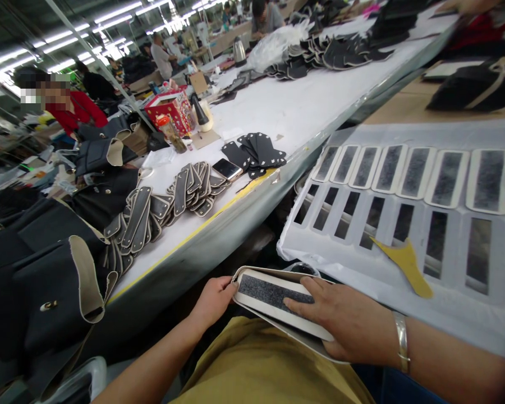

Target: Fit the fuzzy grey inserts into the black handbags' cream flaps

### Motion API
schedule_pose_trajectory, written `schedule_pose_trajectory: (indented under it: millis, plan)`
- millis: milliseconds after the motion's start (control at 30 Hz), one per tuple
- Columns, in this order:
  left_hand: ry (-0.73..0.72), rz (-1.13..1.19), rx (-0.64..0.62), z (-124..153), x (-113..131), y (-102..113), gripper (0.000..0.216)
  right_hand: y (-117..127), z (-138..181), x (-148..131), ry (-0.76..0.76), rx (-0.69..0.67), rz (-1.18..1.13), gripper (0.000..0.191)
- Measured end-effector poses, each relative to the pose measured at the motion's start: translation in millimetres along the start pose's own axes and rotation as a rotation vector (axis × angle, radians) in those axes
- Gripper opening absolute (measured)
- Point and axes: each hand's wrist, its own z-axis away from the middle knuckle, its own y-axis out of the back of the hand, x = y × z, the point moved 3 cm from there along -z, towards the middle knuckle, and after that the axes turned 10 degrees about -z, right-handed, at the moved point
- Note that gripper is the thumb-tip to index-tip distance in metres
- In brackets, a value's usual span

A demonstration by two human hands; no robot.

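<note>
In front of my body is a long stiff panel with a pale border and a speckled dark grey strip. It lies inside the beige-edged rim of a dark piece, probably a bag part. My left hand pinches the rim's left corner between thumb and fingers. Across the panel's right end lies my right hand, its fingers apart on the strip and its lower part at the near rim. A silver bracelet circles the right wrist. What lies under the panel is hidden.
Similar panels lie in a row on a white sheet with a yellow scrap. Black bags stand left. Riveted straps, a phone and black pieces lie on the long table. People work behind.
</note>
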Motion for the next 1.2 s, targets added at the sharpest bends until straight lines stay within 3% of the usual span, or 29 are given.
schedule_pose_trajectory:
  millis: [267,733,967,1200]
  plan:
    - [-0.060,-0.067,0.036,2,6,2,0.033,-1,0,5,0.030,0.024,-0.027,0.072]
    - [-0.123,-0.098,-0.027,4,13,5,0.032,-2,1,8,0.034,0.034,-0.042,0.070]
    - [0.102,0.506,-0.181,2,-6,3,0.035,1,0,6,-0.001,-0.011,-0.062,0.072]
    - [0.186,0.686,-0.176,-5,-19,-4,0.028,2,0,5,-0.009,-0.014,-0.073,0.071]
